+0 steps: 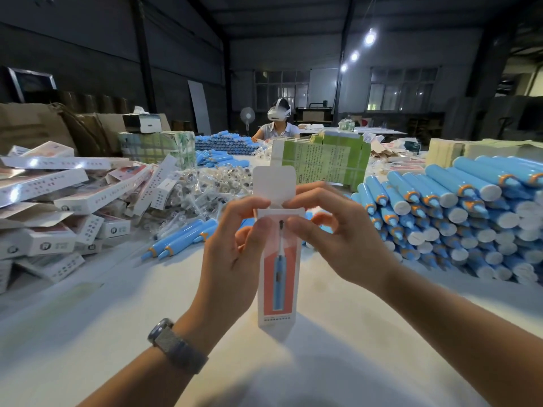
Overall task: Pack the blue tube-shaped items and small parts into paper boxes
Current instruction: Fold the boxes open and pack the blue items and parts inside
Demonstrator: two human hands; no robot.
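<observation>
A watch [176,346] sits on the left wrist. The left hand [232,245] and right hand [338,230] both pinch the top of an upright box [279,268] above the table [88,318], its flap [273,183] apparently open. Boxes [58,201] pile left, tubes [458,212] right.

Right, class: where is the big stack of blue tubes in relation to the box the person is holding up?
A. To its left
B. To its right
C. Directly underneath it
B: the stacked blue tubes fill the table to the right of the paper box, which both hands hold at its top end.
</observation>
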